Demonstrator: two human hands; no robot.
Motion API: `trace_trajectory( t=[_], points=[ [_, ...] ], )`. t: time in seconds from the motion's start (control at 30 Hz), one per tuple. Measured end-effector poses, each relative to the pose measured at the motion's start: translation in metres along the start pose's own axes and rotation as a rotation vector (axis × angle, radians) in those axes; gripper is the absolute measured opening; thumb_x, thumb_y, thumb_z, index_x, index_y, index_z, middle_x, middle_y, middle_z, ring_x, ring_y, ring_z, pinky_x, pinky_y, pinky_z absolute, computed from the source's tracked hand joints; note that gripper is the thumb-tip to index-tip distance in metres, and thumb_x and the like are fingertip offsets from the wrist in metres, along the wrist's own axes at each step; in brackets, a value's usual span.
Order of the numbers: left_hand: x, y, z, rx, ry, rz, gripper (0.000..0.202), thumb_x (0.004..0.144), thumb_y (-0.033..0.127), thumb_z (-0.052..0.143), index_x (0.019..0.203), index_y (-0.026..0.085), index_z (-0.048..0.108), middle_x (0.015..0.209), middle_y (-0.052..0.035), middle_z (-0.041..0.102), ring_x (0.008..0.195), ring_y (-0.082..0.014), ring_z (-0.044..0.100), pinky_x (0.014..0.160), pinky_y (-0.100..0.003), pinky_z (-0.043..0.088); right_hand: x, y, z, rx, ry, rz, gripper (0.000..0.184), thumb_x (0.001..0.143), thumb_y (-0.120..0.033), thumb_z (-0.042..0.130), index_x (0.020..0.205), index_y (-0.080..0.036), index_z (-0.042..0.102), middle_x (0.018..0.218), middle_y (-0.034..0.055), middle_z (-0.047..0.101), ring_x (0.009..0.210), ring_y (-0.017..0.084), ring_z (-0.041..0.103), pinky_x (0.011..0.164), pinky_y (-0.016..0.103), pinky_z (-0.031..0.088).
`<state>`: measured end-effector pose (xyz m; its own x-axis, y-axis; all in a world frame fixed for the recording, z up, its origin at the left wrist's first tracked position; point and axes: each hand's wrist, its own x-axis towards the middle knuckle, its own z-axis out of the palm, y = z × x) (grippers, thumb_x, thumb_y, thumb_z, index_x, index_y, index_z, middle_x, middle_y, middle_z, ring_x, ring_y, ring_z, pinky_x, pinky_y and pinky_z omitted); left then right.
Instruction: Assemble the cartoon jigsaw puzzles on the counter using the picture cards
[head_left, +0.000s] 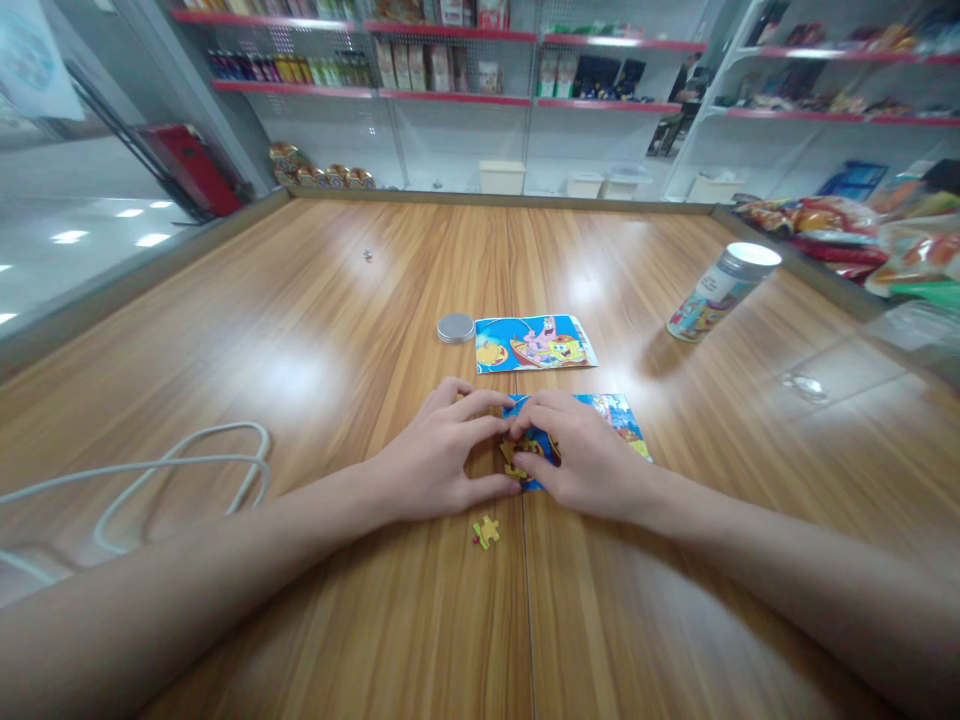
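A partly assembled cartoon jigsaw puzzle [616, 415] lies flat on the wooden table [300, 360]. My left hand [442, 455] rests at its left edge, fingertips curled onto the puzzle's corner. My right hand [581, 450] lies on top of the puzzle, fingers bent and pressing on pieces near the left end. The fingertips of both hands meet over the same spot, which hides the pieces under them. A loose yellow puzzle piece [486, 531] lies just in front of my hands.
A printed cartoon picture card [534, 343] lies beyond the puzzle, with a round silver lid [456, 328] to its left. A cylindrical tin [721, 290] stands at the right. A white cable [187, 470] loops at the left. Snack bags [840, 225] and shop shelves [450, 95] are behind.
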<state>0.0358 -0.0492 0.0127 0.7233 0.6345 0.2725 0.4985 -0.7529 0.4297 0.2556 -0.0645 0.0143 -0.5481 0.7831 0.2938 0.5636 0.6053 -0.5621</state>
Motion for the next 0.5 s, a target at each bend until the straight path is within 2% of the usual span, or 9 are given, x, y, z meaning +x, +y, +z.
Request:
trace_trajectory(
  t=[0.1, 0.17, 0.27, 0.4, 0.5],
  points=[
    [-0.0004, 0.0011, -0.0006, 0.01, -0.015, -0.018, 0.042, 0.084, 0.052, 0.073, 0.115, 0.024, 0.071, 0.138, -0.0068, 0.057, 0.115, -0.0286, 0.045, 0.103, -0.049, 0.042, 0.0006, -0.0021, -0.0001, 0.072, 0.034, 0.025, 0.009, 0.081, -0.012, 0.072, 0.084, -0.018, 0.065, 0.085, 0.0015, 0.069, 0.08, 0.016, 0.061, 0.077, 0.031, 0.048],
    [-0.0008, 0.0012, -0.0006, 0.016, -0.021, -0.023, 0.042, 0.085, 0.052, 0.073, 0.117, 0.026, 0.071, 0.138, -0.0059, 0.057, 0.115, -0.0286, 0.045, 0.103, -0.049, 0.042, 0.0001, -0.0033, -0.0002, 0.114, 0.062, 0.055, 0.008, 0.082, -0.011, 0.07, 0.085, -0.018, 0.067, 0.08, -0.0002, 0.069, 0.072, 0.013, 0.06, 0.071, 0.029, 0.047],
    [-0.0012, 0.0005, -0.0003, 0.018, -0.019, -0.02, 0.045, 0.084, 0.051, 0.074, 0.123, 0.028, 0.069, 0.139, -0.0057, 0.056, 0.116, -0.0289, 0.045, 0.103, -0.049, 0.042, -0.0011, -0.0037, 0.0005, 0.158, 0.099, 0.076, 0.013, 0.086, -0.013, 0.068, 0.095, -0.02, 0.073, 0.08, -0.0004, 0.07, 0.068, 0.012, 0.058, 0.067, 0.027, 0.045],
    [-0.0018, 0.0002, -0.0001, 0.034, -0.019, -0.021, 0.043, 0.085, 0.054, 0.072, 0.118, 0.028, 0.072, 0.138, -0.0065, 0.056, 0.116, -0.03, 0.045, 0.103, -0.05, 0.042, -0.0028, -0.0028, 0.0032, 0.188, 0.118, 0.121, 0.008, 0.085, -0.015, 0.071, 0.084, -0.021, 0.075, 0.07, -0.0023, 0.068, 0.064, 0.011, 0.057, 0.064, 0.027, 0.044],
    [-0.0023, 0.0003, 0.0, 0.04, -0.024, -0.03, 0.043, 0.084, 0.054, 0.072, 0.117, 0.027, 0.073, 0.139, -0.0068, 0.056, 0.116, -0.03, 0.044, 0.103, -0.051, 0.042, -0.0035, -0.0028, 0.0043, 0.18, 0.115, 0.164, 0.008, 0.084, -0.015, 0.072, 0.084, -0.022, 0.076, 0.065, -0.0034, 0.066, 0.063, 0.012, 0.057, 0.064, 0.028, 0.045]
  ],
)
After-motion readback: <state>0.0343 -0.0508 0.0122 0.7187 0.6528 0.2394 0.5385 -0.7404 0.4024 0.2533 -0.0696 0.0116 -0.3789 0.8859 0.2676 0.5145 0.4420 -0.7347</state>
